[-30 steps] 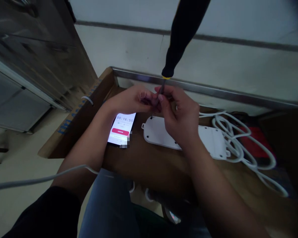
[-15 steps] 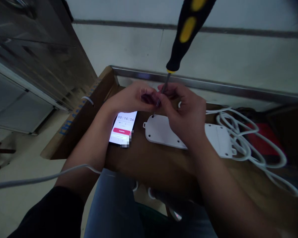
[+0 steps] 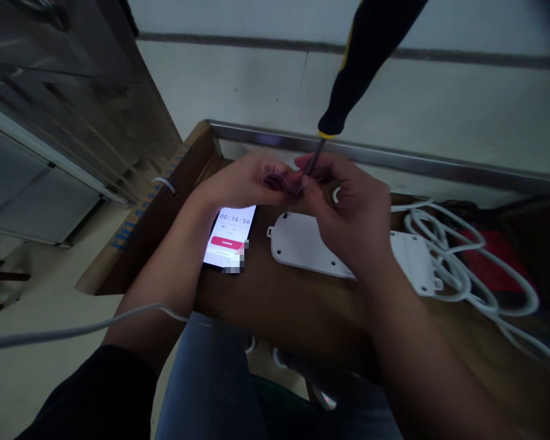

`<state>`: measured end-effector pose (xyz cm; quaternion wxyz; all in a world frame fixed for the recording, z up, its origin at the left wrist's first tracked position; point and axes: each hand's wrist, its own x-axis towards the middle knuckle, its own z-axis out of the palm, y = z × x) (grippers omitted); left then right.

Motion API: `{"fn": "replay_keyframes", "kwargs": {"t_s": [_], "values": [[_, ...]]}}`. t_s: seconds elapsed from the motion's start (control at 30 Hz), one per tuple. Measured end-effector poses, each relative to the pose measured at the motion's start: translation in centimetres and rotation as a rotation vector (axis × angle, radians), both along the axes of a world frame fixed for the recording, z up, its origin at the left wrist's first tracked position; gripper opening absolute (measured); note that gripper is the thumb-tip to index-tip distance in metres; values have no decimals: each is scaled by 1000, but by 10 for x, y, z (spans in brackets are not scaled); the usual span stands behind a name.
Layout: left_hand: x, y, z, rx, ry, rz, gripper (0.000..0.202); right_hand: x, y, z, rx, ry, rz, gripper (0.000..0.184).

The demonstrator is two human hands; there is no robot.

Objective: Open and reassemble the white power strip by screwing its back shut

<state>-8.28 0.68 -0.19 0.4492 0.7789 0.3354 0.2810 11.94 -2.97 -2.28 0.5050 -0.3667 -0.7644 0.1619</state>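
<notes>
A screwdriver [image 3: 348, 91] with a black and yellow handle leans up and to the right, its shaft running down toward a corner hole of a white power strip [image 3: 302, 244]. My right hand [image 3: 348, 195] pinches the shaft between thumb and fingers, above the strip. Close against it, my left hand [image 3: 261, 177] has its fingers curled together at the lower shaft; whether it also holds a screw is too dark to see. The strip lies with its screw-holed face up, partly covered by my right hand and forearm.
A lit phone [image 3: 229, 238] with a running timer lies by my left wrist on the brown wooden desk [image 3: 256, 293]. Coiled white cable [image 3: 458, 244] and a red object [image 3: 495, 260] sit at the right. A metal rail and pale wall stand behind.
The screwdriver handle has tilted and turned, showing less yellow. My right hand has shifted slightly right in view, as has the power strip. Both hands stay at the shaft.
</notes>
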Motion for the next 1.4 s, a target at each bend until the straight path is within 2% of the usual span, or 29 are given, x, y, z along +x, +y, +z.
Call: {"fn": "replay_keyframes", "kwargs": {"t_s": [0.17,0.6,1.0,1.17,1.27,1.4], "values": [[0,0,1,0,-3,5,24,0,-1,2,7,11,-10,25],[0,1,-1,17,-8,-1,24,2,-3,5,-42,2,-16,22],[1,-2,3,-30,43,23,23,2,-3,5,24,-58,55,13],[5,-2,0,32,23,67,30,-1,-5,6,18,-35,-9,7],[9,-2,-2,60,10,80,26,-4,-4,2,33,-1,-24,8],[10,-2,-4,53,-9,36,22,-5,-7,2,45,-6,-38,10]]}}
